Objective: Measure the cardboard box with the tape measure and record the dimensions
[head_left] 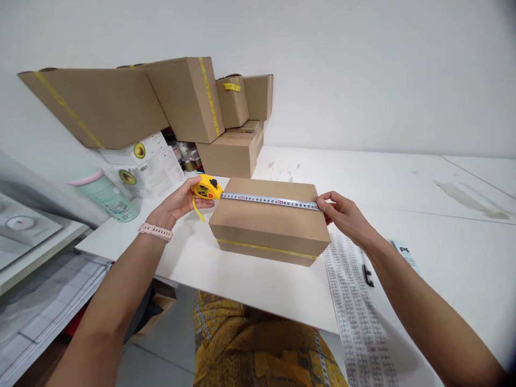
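A brown cardboard box (269, 220) with yellow tape along its near side lies on the white table. Across its top runs the drawn-out blade of a tape measure (207, 188), its yellow case beyond the box's left edge. My left hand (187, 198) is closed around that case, and a yellow wrist strap dangles below it. At the box's right edge, my right hand (338, 212) pinches the end of the blade between thumb and fingers. The blade looks straight and lies close to the cardboard.
Several taped cartons (185, 99) are stacked at the back left, over white boxes with avocado pictures (151, 161). A mint tumbler (107, 193) stands at the left. Right of the box lie a handwritten sheet (355, 306) and a black pen (367, 275). A white appliance (24, 226) sits far left.
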Motion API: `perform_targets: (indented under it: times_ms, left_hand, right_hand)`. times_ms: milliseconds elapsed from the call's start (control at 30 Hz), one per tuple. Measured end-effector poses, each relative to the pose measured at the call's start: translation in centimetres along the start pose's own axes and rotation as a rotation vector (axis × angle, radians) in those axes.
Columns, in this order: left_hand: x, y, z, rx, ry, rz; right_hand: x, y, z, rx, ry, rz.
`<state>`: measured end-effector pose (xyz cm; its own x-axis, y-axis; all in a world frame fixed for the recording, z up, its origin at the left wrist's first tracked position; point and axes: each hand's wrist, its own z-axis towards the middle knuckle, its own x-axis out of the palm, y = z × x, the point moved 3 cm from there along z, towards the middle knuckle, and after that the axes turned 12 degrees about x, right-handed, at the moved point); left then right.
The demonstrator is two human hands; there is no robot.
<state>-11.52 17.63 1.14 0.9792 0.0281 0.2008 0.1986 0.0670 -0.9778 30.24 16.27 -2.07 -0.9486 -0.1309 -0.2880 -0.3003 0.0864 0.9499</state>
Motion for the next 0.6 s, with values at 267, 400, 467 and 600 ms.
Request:
perform_targets:
  times_ms: [267, 400, 467, 600]
  left_hand:
    - [1.8, -1.9, -1.6, 0.196, -0.027, 0.109]
    - [4.5, -3.5, -5.7, 0.274, 0.096, 0.210]
    - [6.2, -3.5, -8.1, 0.219, 0.213, 0.297]
    - [9.3, -2.0, -12.0, 0.003, 0.494, 0.282]
  right_hand:
    - [0.1, 1.4, -0.9, 0.105, 0.075, -0.088]
    - [-0.2, 1.8, -0.9, 0.112, 0.100, -0.089]
    - [-0.3, 1.7, -0.5, 0.105, 0.115, -0.091]
    - [-0.9, 1.6, 0.3, 0.107, 0.170, -0.091]
